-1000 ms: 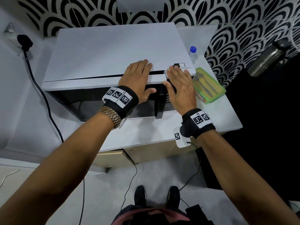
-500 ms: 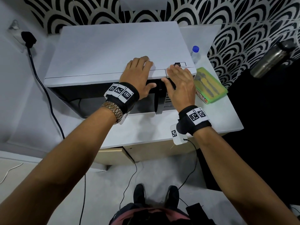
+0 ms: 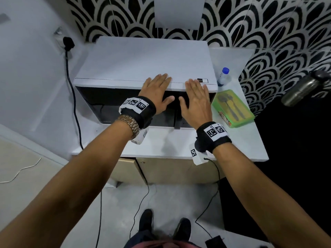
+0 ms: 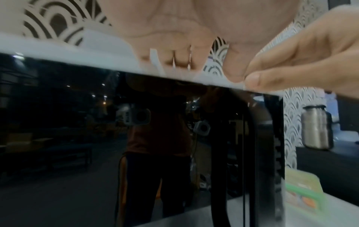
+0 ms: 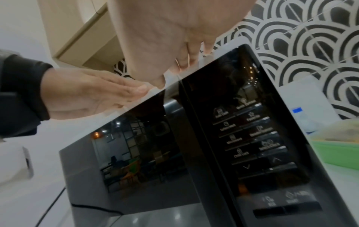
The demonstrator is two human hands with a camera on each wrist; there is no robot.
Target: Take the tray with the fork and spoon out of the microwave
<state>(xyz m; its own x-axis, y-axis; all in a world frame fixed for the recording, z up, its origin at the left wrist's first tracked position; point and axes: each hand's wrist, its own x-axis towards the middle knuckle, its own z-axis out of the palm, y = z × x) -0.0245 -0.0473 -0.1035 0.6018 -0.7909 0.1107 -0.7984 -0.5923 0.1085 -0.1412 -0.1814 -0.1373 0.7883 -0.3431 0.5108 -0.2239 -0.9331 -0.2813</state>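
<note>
The white microwave [image 3: 143, 65] stands on the counter with its black door [image 4: 116, 138] closed. My left hand [image 3: 158, 90] lies flat on the door's top edge, fingers straight. Beside it my right hand [image 3: 196, 97] lies flat above the control panel [image 5: 252, 130], and the two thumbs nearly meet. Neither hand holds anything. The green tray [image 3: 240, 124] sits on the counter right of the microwave, with a spoon [image 3: 223, 101] and a fork [image 3: 237, 110] lying in it. The tray's near end [image 4: 303, 192] shows in the left wrist view.
A small blue-capped bottle [image 3: 223, 76] stands behind the tray. A steel flask [image 3: 304, 88] rests on the dark surface at right. The power cord [image 3: 71, 97] hangs down the wall left of the microwave. Patterned tiles back the counter [image 3: 179, 144].
The dark gap along the top of the microwave door has closed and the door now sits flush. Both hands stayed flat on the front top edge. My head has pulled back.
</note>
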